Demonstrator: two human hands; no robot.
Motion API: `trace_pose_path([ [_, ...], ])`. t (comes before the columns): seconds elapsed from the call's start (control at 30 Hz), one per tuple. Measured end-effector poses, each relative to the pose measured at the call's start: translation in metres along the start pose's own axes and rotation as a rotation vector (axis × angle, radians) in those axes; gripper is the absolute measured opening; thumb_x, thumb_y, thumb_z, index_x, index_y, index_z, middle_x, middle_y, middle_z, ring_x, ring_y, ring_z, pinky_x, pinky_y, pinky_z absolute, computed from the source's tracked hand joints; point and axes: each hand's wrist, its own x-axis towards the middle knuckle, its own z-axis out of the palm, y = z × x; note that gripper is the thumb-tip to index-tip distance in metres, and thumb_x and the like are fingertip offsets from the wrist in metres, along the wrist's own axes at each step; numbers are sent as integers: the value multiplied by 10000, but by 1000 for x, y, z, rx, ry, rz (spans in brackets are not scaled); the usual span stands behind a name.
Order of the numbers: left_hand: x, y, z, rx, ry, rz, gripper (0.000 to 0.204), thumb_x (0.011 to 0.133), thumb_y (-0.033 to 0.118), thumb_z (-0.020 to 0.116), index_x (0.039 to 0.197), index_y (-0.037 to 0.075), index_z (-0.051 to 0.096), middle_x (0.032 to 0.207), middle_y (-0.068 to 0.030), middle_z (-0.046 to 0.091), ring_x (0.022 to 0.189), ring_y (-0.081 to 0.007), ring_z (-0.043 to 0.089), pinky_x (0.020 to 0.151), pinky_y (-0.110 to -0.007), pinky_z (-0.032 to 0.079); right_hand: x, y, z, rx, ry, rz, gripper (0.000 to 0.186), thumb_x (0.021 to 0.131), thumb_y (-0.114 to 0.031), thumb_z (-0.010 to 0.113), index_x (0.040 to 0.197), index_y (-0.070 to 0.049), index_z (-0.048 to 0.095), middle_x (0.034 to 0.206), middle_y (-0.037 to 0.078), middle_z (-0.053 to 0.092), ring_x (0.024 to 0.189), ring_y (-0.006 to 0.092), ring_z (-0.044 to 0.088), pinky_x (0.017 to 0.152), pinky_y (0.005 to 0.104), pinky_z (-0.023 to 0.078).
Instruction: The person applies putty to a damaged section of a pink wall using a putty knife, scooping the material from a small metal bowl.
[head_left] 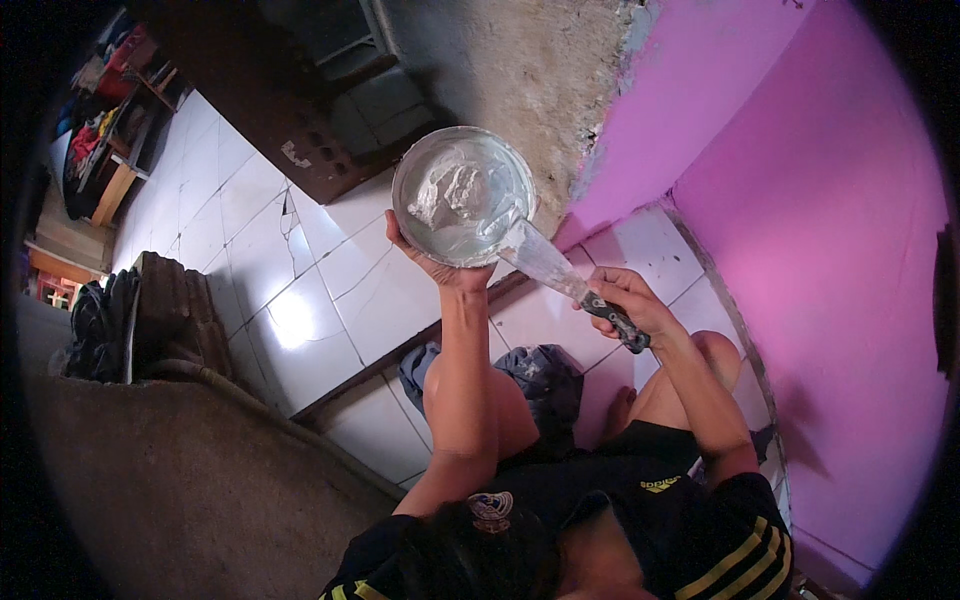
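My left hand point(445, 268) grips a round tub point(402, 212) from below and holds it up in front of me. Inside the tub lies white paste point(452, 192), heaped toward the left and smeared over the bottom. In my right hand point(632, 305) is a putty knife point(548, 258), held by its dark, paste-stained handle. Its wide blade slants up to the left, with the tip over the tub's lower right rim. White smears coat the blade. My fingers under the tub are partly hidden.
A pink wall point(820, 230) rises close on my right. Rough bare plaster point(510, 70) meets its broken edge ahead. White floor tiles point(360, 290) form a step before me. A dark cabinet point(290, 120) stands ahead left; a brown surface point(200, 480) is near left. A dark cloth point(545, 385) lies between my legs.
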Motion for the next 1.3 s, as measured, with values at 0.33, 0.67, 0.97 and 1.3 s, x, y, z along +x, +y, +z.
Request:
trace_pose_path([
  [0.33, 2, 3, -1, 2, 64, -16, 770, 751, 668, 597, 1300, 133, 527, 1317, -96, 528, 1186, -319, 496, 1012, -526, 413, -24, -53, 1, -1059, 364, -814, 176, 839, -61, 698, 1015, -54, 684, 901, 60, 643, 625, 113, 610, 527, 235, 482],
  [0.67, 5, 2, -5, 49, 91, 59, 750, 760, 658, 586, 1298, 139, 528, 1319, -89, 527, 1193, -311, 492, 1004, -515, 415, 11, -6, 13, -1340, 363, -840, 243, 788, -14, 712, 1020, -85, 726, 916, 66, 614, 644, 145, 639, 511, 259, 476],
  [0.97, 6, 17, -13, -80, -101, -23, 760, 745, 613, 642, 1315, 127, 517, 1317, -120, 537, 1205, -323, 496, 1024, -543, 404, -44, -66, -10, -1104, 330, -564, 305, 866, -55, 626, 1169, -82, 638, 949, 111, 607, 639, 192, 626, 585, 294, 498],
  [1.3, -3, 4, 14, 274, 48, -33, 723, 770, 608, 612, 1303, 128, 524, 1276, -114, 543, 1144, -306, 524, 961, -536, 457, 2, -166, 24, -1486, 59, -393, 342, 873, -94, 593, 1213, -74, 621, 840, 207, 662, 625, 285, 600, 623, 347, 493],
])
